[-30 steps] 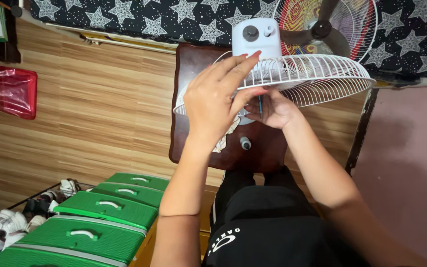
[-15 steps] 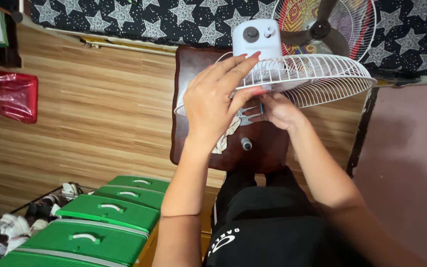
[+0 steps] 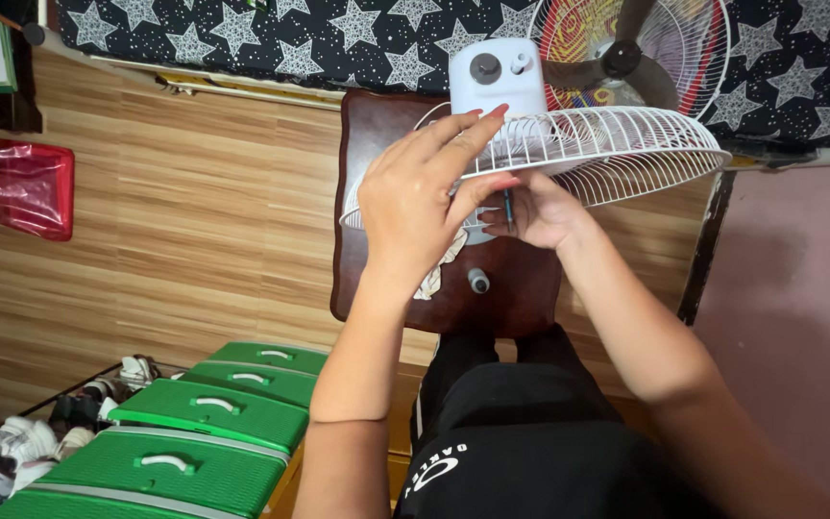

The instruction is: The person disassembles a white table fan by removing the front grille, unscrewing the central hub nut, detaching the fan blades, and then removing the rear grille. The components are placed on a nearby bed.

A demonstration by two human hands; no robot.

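Grille (image 3: 617,144), white wire, sits tipped over the dark wooden stool (image 3: 377,125) in front of my knees, joined to the pale fan body (image 3: 497,75) with its two knobs. My left hand (image 3: 415,207) lies on the near edge of the grille, fingers spread flat across the wires, thumb tucked below against the rim, so it presses and steadies rather than closes round anything. My right hand (image 3: 535,211) is under the grille, fingers curled shut on a thin dark tool (image 3: 507,204) that stands upright between them, its tip up against the underside of the grille; I cannot tell what kind of tool it is. The two hands are just beside each other, nearly touching. On the stool below them lie a crumpled pale rag (image 3: 444,259), partly hidden by my left wrist, and a small grey knob (image 3: 477,281). A second fan (image 3: 626,48) with a dark blade stands behind, against a star-patterned cloth (image 3: 271,34). To my left are green boxes (image 3: 204,423) with white handles, and a red bag (image 3: 13,185) lies farther off on the wood floor (image 3: 175,211).
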